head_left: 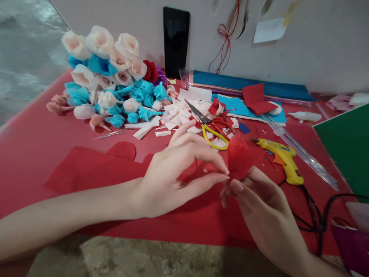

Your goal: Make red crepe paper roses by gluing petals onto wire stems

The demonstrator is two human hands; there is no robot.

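A curled red paper petal (240,156) stands between my hands over the red tabletop. My right hand (261,204) pinches its lower end between thumb and fingers. From the left, my left hand (184,165) closes thumb and index fingertip at the petal's lower left edge, its other fingers lifted. Whether those tips grip the paper or only touch it is hard to see. Beyond the hands lie scissors (215,137) with yellow and red handles. A yellow hot glue gun (284,159) rests to the right. Red paper (95,169) lies partly under my left forearm and hand.
Paper flowers (100,69) in white, blue and peach pile up at back left. Paper scraps (175,113) surround the scissors. A dark phone (175,42) leans on the wall. Glue sticks (308,157), a black cord (319,227) and a green board (346,142) occupy the right.
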